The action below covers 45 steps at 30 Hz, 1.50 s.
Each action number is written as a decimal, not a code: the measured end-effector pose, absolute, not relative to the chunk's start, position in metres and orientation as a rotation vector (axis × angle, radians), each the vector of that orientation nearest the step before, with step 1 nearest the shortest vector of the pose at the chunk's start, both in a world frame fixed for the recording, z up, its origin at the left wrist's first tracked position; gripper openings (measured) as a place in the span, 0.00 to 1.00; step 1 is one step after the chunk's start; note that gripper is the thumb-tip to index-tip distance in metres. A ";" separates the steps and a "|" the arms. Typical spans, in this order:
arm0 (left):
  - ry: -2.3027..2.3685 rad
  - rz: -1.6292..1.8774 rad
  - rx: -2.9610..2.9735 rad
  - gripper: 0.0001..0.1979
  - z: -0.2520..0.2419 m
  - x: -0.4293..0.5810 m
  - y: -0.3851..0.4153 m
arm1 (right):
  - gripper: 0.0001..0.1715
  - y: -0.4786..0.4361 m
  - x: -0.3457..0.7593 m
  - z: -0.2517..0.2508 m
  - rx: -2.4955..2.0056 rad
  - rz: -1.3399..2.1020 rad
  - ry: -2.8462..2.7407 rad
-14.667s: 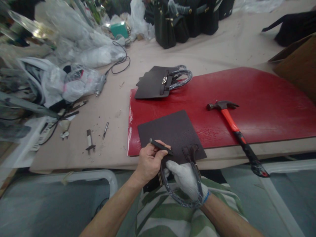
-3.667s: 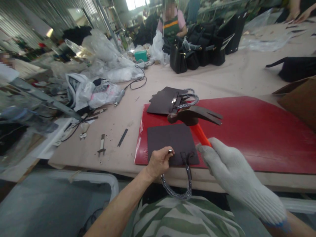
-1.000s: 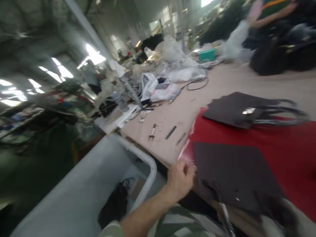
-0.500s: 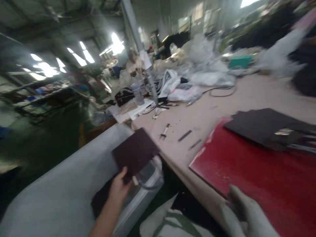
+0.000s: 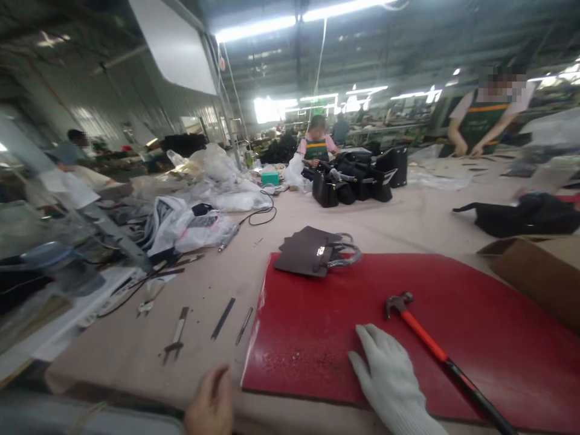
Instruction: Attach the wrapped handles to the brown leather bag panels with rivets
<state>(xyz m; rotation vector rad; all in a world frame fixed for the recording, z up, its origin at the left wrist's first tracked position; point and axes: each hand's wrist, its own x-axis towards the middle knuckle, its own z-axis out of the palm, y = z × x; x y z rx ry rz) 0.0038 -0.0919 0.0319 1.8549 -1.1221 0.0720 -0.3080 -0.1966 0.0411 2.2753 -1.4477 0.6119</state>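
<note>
Both your hands show: the right hand point(image 5: 385, 374) spread wide over the board point(image 5: 326, 320), the left hand point(image 5: 211, 402) beyond its left edge, grip impossible to tell. The hammer point(image 5: 434, 345) lies on the board, panels point(image 5: 302, 252) on its far-left corner.

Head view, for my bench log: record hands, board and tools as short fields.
Left hand: bare, by the front edge of the table
Right hand: gloved, over the red board
Red board: small bits scattered near its front
Hammer: on the board, beside the right hand
Brown leather pieces: at the board's far left corner
Dark strip: left of the board, beside a metal rod
</note>
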 end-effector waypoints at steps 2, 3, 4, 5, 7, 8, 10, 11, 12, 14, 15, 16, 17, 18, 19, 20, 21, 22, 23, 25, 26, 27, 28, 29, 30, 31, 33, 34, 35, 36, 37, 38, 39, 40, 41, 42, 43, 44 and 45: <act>-1.373 0.029 1.645 0.13 0.034 -0.020 -0.135 | 0.21 -0.199 -0.310 0.041 2.247 0.614 -1.464; -1.495 0.016 1.578 0.13 0.037 -0.035 -0.163 | 0.21 -0.200 -0.310 0.040 2.238 0.620 -1.467; -1.609 -0.021 1.559 0.13 0.042 -0.051 -0.193 | 0.21 -0.199 -0.311 0.039 2.235 0.625 -1.473; -1.706 -0.053 1.573 0.13 0.048 -0.068 -0.223 | 0.21 -0.199 -0.310 0.038 2.234 0.633 -1.484; -1.890 -0.092 1.614 0.14 0.061 -0.098 -0.277 | 0.21 -0.198 -0.310 0.037 2.232 0.655 -1.511; -1.957 -0.085 1.621 0.15 0.067 -0.111 -0.299 | 0.21 -0.197 -0.310 0.036 2.231 0.668 -1.525; -2.069 -0.045 1.633 0.18 0.077 -0.130 -0.332 | 0.21 -0.196 -0.310 0.034 2.224 0.701 -1.538; -2.118 -0.019 1.636 0.19 0.081 -0.138 -0.343 | 0.21 -0.196 -0.311 0.033 2.218 0.721 -1.537; -2.166 0.005 1.633 0.19 0.083 -0.144 -0.352 | 0.21 -0.196 -0.311 0.032 2.215 0.738 -1.536; -2.242 0.035 1.619 0.16 0.085 -0.153 -0.363 | 0.21 -0.196 -0.313 0.030 2.212 0.764 -1.539; -2.269 0.042 1.612 0.14 0.085 -0.155 -0.365 | 0.21 -0.196 -0.313 0.029 2.216 0.770 -1.544; -2.286 0.046 1.607 0.13 0.084 -0.156 -0.365 | 0.21 -0.196 -0.314 0.028 2.226 0.773 -1.556; -2.292 0.046 1.612 0.13 0.081 -0.154 -0.363 | 0.21 -0.197 -0.314 0.027 2.236 0.775 -1.575; -2.296 0.049 1.617 0.13 0.078 -0.151 -0.358 | 0.20 -0.197 -0.315 0.026 2.243 0.783 -1.598; -2.304 0.049 1.623 0.13 0.074 -0.145 -0.349 | 0.20 -0.197 -0.315 0.026 2.240 0.802 -1.623; -2.307 0.050 1.621 0.13 0.069 -0.138 -0.338 | 0.20 -0.198 -0.316 0.025 2.226 0.835 -1.652; -2.303 0.052 1.607 0.12 0.062 -0.129 -0.324 | 0.20 -0.198 -0.316 0.025 2.201 0.883 -1.683; -2.290 0.057 1.585 0.11 0.056 -0.119 -0.307 | 0.21 -0.198 -0.317 0.026 2.166 0.944 -1.716; -2.260 0.068 1.543 0.12 0.048 -0.109 -0.286 | 0.22 -0.197 -0.317 0.027 2.130 1.010 -1.752; -2.192 0.100 1.438 0.15 0.034 -0.091 -0.240 | 0.24 -0.195 -0.319 0.030 2.079 1.131 -1.821; -2.171 0.110 1.381 0.17 0.028 -0.085 -0.216 | 0.24 -0.194 -0.319 0.032 2.070 1.174 -1.855; -2.153 0.110 1.332 0.18 0.023 -0.081 -0.191 | 0.24 -0.193 -0.320 0.034 2.073 1.200 -1.886; -2.135 0.096 1.297 0.19 0.019 -0.080 -0.169 | 0.24 -0.192 -0.320 0.036 2.086 1.216 -1.910; -2.119 0.074 1.274 0.19 0.017 -0.080 -0.148 | 0.24 -0.192 -0.320 0.037 2.109 1.226 -1.923; -2.111 0.041 1.264 0.19 0.017 -0.082 -0.130 | 0.24 -0.191 -0.320 0.038 2.133 1.227 -1.931; -2.111 0.001 1.259 0.19 0.017 -0.085 -0.115 | 0.24 -0.191 -0.320 0.039 2.163 1.216 -1.937; -2.129 -0.068 1.243 0.18 0.019 -0.092 -0.095 | 0.25 -0.191 -0.320 0.040 2.218 1.171 -1.940; -2.141 -0.094 1.232 0.17 0.020 -0.096 -0.088 | 0.25 -0.190 -0.319 0.041 2.244 1.135 -1.941; -2.147 -0.108 1.224 0.17 0.020 -0.098 -0.083 | 0.25 -0.190 -0.319 0.042 2.267 1.093 -1.943; -2.149 -0.114 1.222 0.16 0.020 -0.101 -0.080 | 0.26 -0.190 -0.318 0.044 2.296 1.047 -1.934; -2.147 -0.113 1.226 0.16 0.019 -0.103 -0.077 | 0.27 -0.191 -0.317 0.047 2.333 0.997 -1.909; -2.149 -0.113 1.232 0.15 0.018 -0.105 -0.076 | 0.27 -0.191 -0.315 0.050 2.384 0.936 -1.867; -2.153 -0.116 1.238 0.15 0.017 -0.106 -0.076 | 0.27 -0.191 -0.312 0.054 2.446 0.870 -1.806; -2.159 -0.119 1.242 0.14 0.016 -0.108 -0.075 | 0.27 -0.190 -0.307 0.059 2.513 0.805 -1.729; -2.167 -0.121 1.245 0.13 0.016 -0.109 -0.076 | 0.27 -0.190 -0.302 0.063 2.585 0.740 -1.640; -2.177 -0.129 1.251 0.13 0.017 -0.110 -0.076 | 0.26 -0.190 -0.297 0.067 2.652 0.684 -1.549; -2.189 -0.143 1.256 0.12 0.019 -0.111 -0.077 | 0.25 -0.189 -0.291 0.070 2.710 0.635 -1.469; -2.200 -0.163 1.253 0.11 0.021 -0.111 -0.077 | 0.25 -0.188 -0.285 0.072 2.757 0.588 -1.399; -2.208 -0.191 1.245 0.11 0.023 -0.110 -0.077 | 0.25 -0.188 -0.281 0.072 2.784 0.552 -1.340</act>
